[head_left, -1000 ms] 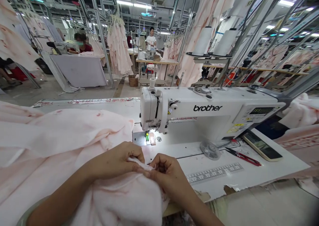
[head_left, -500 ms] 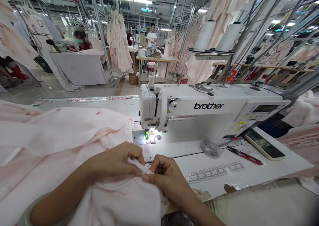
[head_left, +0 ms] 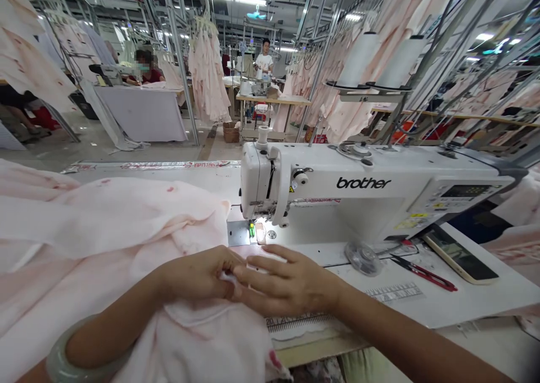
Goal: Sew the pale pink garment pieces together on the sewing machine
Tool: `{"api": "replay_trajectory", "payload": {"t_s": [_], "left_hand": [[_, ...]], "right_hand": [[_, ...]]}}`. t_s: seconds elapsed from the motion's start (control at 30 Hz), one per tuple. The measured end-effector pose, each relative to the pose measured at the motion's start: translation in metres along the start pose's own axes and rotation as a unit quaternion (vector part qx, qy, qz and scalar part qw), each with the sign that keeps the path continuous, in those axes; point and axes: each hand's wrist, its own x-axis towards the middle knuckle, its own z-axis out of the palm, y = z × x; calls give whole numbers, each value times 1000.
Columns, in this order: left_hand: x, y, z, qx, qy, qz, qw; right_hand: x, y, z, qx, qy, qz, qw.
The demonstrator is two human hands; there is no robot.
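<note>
Pale pink cloth (head_left: 105, 225) with small red spots lies in soft folds over the left of the table and hangs toward me. My left hand (head_left: 198, 276) is closed, pinching an edge of this cloth in front of the sewing machine (head_left: 320, 175). Fingers stretched out and slightly apart, my right hand (head_left: 291, 282) reaches across to the left fingertips and touches them. What lies under the right fingers is hidden. Just beyond both hands is the lit needle area, with a green presser-foot part (head_left: 252, 230) over the metal plate (head_left: 237, 233).
On the table's right lie a clear bobbin-like disc (head_left: 363, 258), red-handled thread snips (head_left: 426, 273) and a phone (head_left: 462, 253). A printed ruler (head_left: 392, 293) runs along the front edge. Thread cones (head_left: 358, 62) stand above. Hanging garments and two people are farther back.
My right hand has gone from pinching the cloth edge to lying with stretched fingers over the left fingertips. My left hand keeps its pinch. The view has shifted slightly.
</note>
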Motion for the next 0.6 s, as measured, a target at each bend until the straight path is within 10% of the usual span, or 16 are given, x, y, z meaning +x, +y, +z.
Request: {"api": "replay_trajectory", "payload": {"t_s": [0.27,0.6], "left_hand": [[7,-2,-2,11,-7,-24,1000],[11,21,-20,308,61,-63,947]], "right_hand": [[4,4,15,41,7,-182,982],[-12,16,29,2,17,-118,993]]}}
